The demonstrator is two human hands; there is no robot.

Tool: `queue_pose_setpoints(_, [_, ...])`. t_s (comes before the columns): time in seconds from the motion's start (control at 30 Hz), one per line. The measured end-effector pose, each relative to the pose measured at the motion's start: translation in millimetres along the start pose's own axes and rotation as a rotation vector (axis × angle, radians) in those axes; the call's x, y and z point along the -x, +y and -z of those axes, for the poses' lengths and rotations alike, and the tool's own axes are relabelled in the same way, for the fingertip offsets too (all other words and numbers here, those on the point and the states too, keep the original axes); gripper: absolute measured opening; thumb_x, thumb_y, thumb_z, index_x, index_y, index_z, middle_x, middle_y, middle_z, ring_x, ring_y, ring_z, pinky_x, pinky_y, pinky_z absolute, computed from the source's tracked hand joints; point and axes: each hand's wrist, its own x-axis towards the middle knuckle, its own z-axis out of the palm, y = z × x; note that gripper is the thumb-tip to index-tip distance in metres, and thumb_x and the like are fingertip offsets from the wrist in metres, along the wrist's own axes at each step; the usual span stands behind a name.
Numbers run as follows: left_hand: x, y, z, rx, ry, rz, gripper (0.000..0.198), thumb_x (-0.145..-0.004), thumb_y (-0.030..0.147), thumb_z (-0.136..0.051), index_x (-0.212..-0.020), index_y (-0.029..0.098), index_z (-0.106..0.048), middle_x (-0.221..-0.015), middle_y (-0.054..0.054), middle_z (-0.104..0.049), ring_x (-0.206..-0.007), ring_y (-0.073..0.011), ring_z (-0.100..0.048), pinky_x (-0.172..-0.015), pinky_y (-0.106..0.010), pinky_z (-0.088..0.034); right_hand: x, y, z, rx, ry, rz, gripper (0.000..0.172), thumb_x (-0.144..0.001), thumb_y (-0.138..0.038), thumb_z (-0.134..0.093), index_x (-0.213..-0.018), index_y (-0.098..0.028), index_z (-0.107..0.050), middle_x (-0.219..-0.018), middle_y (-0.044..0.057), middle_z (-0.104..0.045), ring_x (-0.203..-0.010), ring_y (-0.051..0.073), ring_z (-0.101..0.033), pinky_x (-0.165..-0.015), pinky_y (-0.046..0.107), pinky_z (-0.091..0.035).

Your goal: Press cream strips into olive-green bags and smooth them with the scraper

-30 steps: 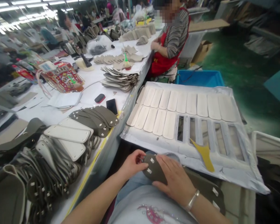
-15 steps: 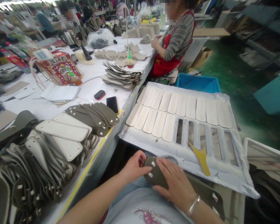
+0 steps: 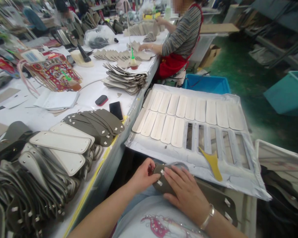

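A dark olive, round-ended panel point(image 3: 217, 197) lies across my lap, with small white squares showing at both ends. My left hand point(image 3: 144, 177) pinches the edge at its left end, thumb on top beside two of the squares. Spread flat over the panel's left half is my right hand point(image 3: 185, 190), fingers stretched out. My forearm and palm hide the panel's middle. On the bench to my left is a fan of similar olive panels point(image 3: 95, 124). Nearer me stand many stacked panels point(image 3: 39, 180), with pale ones point(image 3: 62, 140) on top showing metal studs.
Ahead right, a white-covered rack point(image 3: 161, 147) carries rows of cream strips point(image 3: 169, 127) and a yellow scraper-like tool point(image 3: 212, 165). A phone point(image 3: 116, 110) lies near the bench edge. Beyond sit a blue bin point(image 3: 206, 84) and a co-worker in a red apron point(image 3: 172, 64).
The view has shifted slightly. My right hand's fingers lie a little further across the panel, while my left hand keeps its pinch. The co-worker's arms have spread apart over the bench.
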Motion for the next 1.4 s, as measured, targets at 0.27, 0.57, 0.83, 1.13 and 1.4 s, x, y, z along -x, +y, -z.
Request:
queue_pose_setpoints(0.27, [1.4,5.3,12.4,-0.257,-0.048,-0.035,0.026,-0.072,0.03,-0.063,-0.089,0.019,-0.047,-0.077,0.003,-0.052,-0.065,-0.0114,-0.05,-0.059,-0.023,-0.041,59.4,26.3,12.2,0.063,-0.064,-0.086,0.069,-0.08,-0.048,-0.052,-0.138,-0.019,-0.03,-0.141,0.008,-0.036,-0.126,0.027,-0.033,-0.1,0.048,-0.029])
queue_pose_setpoints(0.57, [-9.2,47.1,-42.5,-0.979,-0.392,-0.602,0.093,-0.052,0.052,-0.075,-0.129,0.018,-0.036,-0.126,-0.013,-0.049,-0.114,-0.0303,-0.044,-0.099,-0.044,-0.028,84.8,32.7,29.6,-0.073,-0.14,-0.34,0.073,-0.073,-0.05,-0.059,-0.132,-0.011,-0.039,-0.13,0.017,-0.047,-0.117,0.028,-0.043,-0.095,0.045,-0.034])
queue_pose_setpoints(0.83, [-12.1,47.0,-65.0,-1.157,-0.394,-0.573,0.072,-0.056,0.05,-0.069,-0.115,0.016,-0.046,-0.109,-0.009,-0.057,-0.097,-0.027,-0.051,-0.087,-0.038,-0.036,90.1,31.9,29.5,-0.137,-0.142,-0.369,0.076,-0.071,-0.053,-0.059,-0.13,-0.009,-0.042,-0.127,0.018,-0.048,-0.113,0.031,-0.043,-0.095,0.047,-0.031])
queue_pose_setpoints(1.13, [-5.4,39.4,-72.1,-1.242,-0.42,-0.674,0.094,-0.065,0.069,-0.052,-0.138,0.018,-0.024,-0.141,-0.012,-0.033,-0.127,-0.0317,-0.029,-0.106,-0.049,-0.012,102.0,27.8,26.0,-0.177,-0.094,-0.326,0.092,-0.07,-0.068,-0.049,-0.136,-0.006,-0.032,-0.138,0.021,-0.036,-0.124,0.035,-0.031,-0.101,0.052,-0.021])
queue_pose_setpoints(1.4, [-15.0,57.7,-70.2,-1.157,-0.318,-0.621,0.055,-0.09,0.046,-0.031,-0.136,0.016,-0.029,-0.133,-0.012,-0.045,-0.121,-0.0229,-0.041,-0.1,-0.04,-0.032,83.9,43.7,63.4,-0.487,0.227,-0.626,0.056,-0.092,-0.043,-0.019,-0.135,-0.01,-0.033,-0.134,0.014,-0.044,-0.123,0.02,-0.04,-0.101,0.038,-0.032])
